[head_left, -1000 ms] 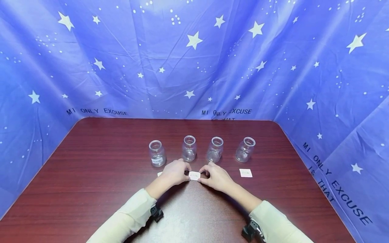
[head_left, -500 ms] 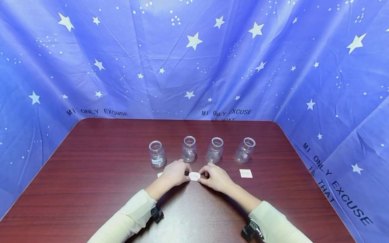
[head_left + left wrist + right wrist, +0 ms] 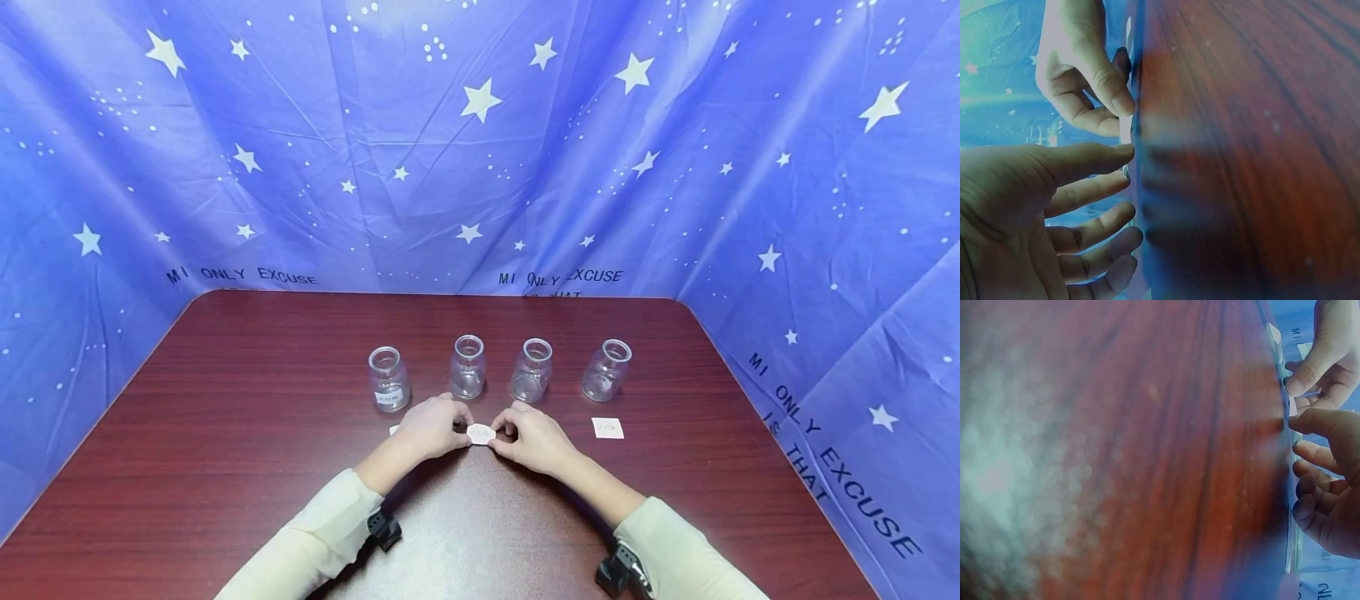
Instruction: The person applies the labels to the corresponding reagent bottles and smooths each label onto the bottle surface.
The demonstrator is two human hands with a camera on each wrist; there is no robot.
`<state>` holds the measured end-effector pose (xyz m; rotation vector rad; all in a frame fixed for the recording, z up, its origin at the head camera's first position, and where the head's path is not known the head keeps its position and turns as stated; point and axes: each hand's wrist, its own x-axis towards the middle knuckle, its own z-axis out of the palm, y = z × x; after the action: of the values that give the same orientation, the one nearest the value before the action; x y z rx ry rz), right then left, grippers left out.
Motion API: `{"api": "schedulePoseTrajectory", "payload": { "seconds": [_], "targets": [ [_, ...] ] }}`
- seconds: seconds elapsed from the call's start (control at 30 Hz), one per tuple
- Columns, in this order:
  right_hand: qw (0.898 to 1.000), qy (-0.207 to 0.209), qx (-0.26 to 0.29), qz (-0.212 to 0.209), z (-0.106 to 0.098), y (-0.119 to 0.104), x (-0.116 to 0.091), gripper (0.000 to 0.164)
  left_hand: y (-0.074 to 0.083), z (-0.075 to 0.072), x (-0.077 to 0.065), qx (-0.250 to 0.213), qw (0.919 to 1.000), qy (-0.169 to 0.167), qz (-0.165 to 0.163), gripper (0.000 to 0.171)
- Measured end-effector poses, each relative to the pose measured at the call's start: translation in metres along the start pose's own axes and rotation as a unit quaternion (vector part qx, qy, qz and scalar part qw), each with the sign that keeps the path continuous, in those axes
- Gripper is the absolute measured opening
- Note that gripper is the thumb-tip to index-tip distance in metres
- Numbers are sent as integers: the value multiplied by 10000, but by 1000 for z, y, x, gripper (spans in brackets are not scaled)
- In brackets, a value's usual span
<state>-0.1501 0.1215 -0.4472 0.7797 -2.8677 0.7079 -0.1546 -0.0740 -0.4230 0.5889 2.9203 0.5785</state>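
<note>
In the head view, my left hand (image 3: 435, 429) pinches the left side of a small white paper label (image 3: 481, 434) with writing on it. On the label's other side, my right hand (image 3: 534, 437) holds it between thumb and forefinger. The label's edge looks slightly bowed between them, low over the table. In the left wrist view, thumb tips of both hands meet the thin label (image 3: 1125, 129); the other left fingers (image 3: 1104, 228) are spread along the table. Just beyond the hands stand a glass jar (image 3: 468, 367) and a second glass jar (image 3: 532, 371).
At the left end of the row, a jar (image 3: 389, 375) bears a white label on its front. The rightmost jar (image 3: 606, 371) has a white card (image 3: 607, 428) lying before it. Another white piece peeks out behind my left hand. A blue starry curtain (image 3: 480, 167) surrounds the brown table (image 3: 247, 400).
Both hands stay nearly still with the label between them. The label's upper edge looks more curved now than before. Jars and card have not moved.
</note>
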Motion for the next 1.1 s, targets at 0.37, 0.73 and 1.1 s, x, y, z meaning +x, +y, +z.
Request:
{"api": "schedulePoseTrajectory", "payload": {
  "seconds": [0.37,0.73,1.1],
  "targets": [
    [9986,133,503,-6,-8,5,1,15,-18,-5,-4,-2080,9779,-157,114,16],
    [9966,319,757,-30,-15,5,2,15,-24,1,-2,-3794,9220,-772,16,18],
    [9959,370,830,-40,-16,5,2,14,-24,5,-1,-4086,9084,-858,-239,21]
  ]
}}
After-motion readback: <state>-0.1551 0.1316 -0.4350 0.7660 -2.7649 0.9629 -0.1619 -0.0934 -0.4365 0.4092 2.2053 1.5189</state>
